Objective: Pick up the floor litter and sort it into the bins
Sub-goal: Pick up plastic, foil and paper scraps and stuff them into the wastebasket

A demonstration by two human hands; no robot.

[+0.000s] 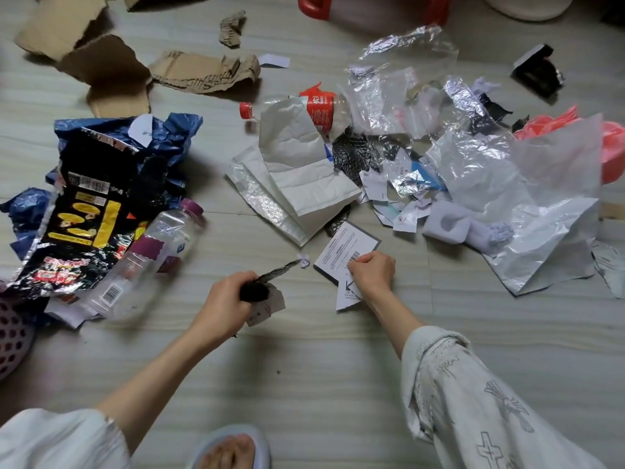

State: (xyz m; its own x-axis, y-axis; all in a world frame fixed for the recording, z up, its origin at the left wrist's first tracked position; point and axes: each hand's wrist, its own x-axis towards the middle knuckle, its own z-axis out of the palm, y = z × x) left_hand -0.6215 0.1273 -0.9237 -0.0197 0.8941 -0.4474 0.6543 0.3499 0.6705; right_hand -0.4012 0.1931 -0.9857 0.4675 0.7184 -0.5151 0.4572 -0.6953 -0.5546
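Note:
My left hand (226, 308) grips a bunch of black netting (270, 276) together with white paper scraps (267, 308), low over the floor. My right hand (372, 273) pinches white printed paper pieces (348, 296) beside a printed card with a barcode (345, 253) lying on the floor. A tiny crumpled paper ball (304, 260) lies between the hands. Ahead are white padded envelopes (297, 184), a crushed red-label bottle (321, 108) and a heap of clear and silver plastic film (500, 177).
A clear purple-cap bottle (159, 252) and a black-yellow snack wrapper (81, 218) over blue plastic (169, 137) lie left. Torn cardboard (101, 59) is far left. A pink perforated basket (13, 333) sits at the left edge, something red (314, 8) at the top. My slippered foot (230, 448) is below.

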